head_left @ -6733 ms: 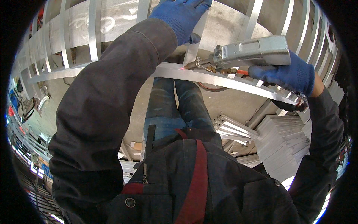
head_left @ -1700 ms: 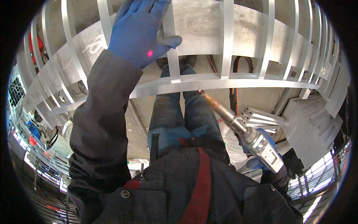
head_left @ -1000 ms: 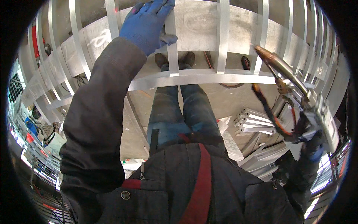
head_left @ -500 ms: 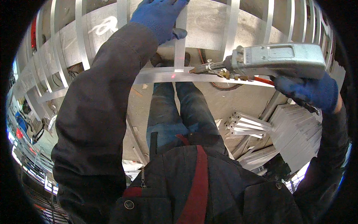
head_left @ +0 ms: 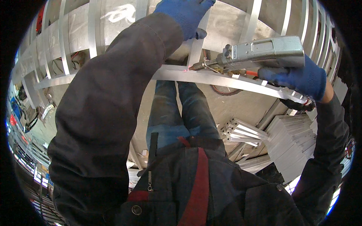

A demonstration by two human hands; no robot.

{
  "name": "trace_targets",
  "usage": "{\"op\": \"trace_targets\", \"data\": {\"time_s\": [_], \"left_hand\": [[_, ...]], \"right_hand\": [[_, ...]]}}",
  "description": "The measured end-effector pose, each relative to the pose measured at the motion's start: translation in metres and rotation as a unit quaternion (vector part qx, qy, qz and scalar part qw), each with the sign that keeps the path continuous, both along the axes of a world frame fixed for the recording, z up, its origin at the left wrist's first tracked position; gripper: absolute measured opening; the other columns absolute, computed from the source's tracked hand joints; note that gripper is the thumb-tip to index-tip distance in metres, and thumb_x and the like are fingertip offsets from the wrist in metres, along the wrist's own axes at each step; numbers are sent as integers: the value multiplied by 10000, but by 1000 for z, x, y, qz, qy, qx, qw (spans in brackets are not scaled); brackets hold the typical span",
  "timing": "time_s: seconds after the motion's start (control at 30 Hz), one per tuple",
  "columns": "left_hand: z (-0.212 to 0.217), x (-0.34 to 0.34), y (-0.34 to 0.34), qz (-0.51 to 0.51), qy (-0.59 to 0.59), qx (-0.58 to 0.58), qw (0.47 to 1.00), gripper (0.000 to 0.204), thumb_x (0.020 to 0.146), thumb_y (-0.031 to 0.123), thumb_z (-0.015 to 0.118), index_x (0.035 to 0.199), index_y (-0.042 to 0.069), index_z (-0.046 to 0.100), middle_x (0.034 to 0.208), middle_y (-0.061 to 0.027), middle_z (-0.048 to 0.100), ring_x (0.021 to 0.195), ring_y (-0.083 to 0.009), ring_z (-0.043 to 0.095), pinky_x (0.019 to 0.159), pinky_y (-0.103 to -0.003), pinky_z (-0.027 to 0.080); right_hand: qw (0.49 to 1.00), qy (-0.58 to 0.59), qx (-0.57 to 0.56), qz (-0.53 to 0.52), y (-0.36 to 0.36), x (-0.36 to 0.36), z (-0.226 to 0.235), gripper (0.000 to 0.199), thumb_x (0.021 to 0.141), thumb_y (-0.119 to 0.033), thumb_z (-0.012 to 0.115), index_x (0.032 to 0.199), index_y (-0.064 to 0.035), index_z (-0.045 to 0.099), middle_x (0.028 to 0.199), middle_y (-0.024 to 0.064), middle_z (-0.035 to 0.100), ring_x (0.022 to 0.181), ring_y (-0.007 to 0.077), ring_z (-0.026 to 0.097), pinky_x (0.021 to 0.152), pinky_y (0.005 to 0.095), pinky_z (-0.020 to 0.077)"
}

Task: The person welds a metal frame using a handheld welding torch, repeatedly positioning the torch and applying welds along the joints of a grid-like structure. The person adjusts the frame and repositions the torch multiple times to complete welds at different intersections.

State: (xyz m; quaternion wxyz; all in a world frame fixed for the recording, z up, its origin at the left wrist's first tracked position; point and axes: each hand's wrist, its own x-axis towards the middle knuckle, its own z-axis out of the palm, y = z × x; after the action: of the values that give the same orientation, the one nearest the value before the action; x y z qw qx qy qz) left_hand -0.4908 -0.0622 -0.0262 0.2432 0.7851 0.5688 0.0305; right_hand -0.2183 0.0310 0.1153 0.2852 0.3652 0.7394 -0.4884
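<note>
Silver-grey metal gun [head_left: 269, 52] pointing at the foot of a flat silver slat [head_left: 196, 49]; joint's completion unclear.
Blue-gloved right hand [head_left: 307, 80] wraps the gun; blue-gloved left hand [head_left: 184, 17] lies over the slat, whether pinching cannot be told. Other slats [head_left: 92, 30] already line the upper edge of the curved silver rail [head_left: 218, 77].

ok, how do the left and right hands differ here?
The left hand lies against a metal bar; the right hand grips a grey gun-shaped tool. The right hand shows bare wrist; the left hand shows none. Both wear blue gloves.
</note>
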Motion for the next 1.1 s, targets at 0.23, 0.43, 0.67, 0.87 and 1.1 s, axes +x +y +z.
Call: {"op": "trace_targets", "data": {"time_s": [0.23,0.43,0.67,0.87,1.1], "left_hand": [[-15,-1,-2,2,-4,19,1000,1007,798,415,835,1593,33,348,1706,-206,259,1529,-338,369,1230,-550,313],[-21,1,0,7,14,84,996,1007,788,409,843,1590,38,360,1701,-205,273,1532,-330,366,1235,-542,308],[-15,-2,-2,9,-8,38,999,1004,785,407,840,1590,40,365,1702,-202,274,1533,-326,366,1239,-532,303],[-25,0,-1,5,7,60,998,1003,788,411,834,1591,37,363,1705,-203,266,1536,-324,363,1243,-526,297],[-16,0,2,1,12,15,1000,1003,795,422,828,1590,32,359,1709,-205,253,1534,-331,364,1241,-522,300]], "right_hand": [[998,-45,-35,-15,5,-1,-8,646,872,-348,866,1377,-33,614,1308,227,695,1204,315,698,1023,423,586],[997,-62,-39,-17,7,1,-13,651,869,-321,869,1392,-31,611,1317,225,693,1198,321,699,1029,427,581],[998,-48,-33,3,9,5,-19,694,850,-339,873,1401,-9,609,1292,256,692,1162,358,713,1021,447,585],[993,-86,-74,-17,12,0,-19,718,841,-339,881,1417,-21,595,1304,254,685,1180,360,704,1017,446,590],[997,-39,-67,-9,9,0,-22,690,854,-330,875,1412,-31,600,1306,245,686,1184,356,702,1023,441,587]]}}
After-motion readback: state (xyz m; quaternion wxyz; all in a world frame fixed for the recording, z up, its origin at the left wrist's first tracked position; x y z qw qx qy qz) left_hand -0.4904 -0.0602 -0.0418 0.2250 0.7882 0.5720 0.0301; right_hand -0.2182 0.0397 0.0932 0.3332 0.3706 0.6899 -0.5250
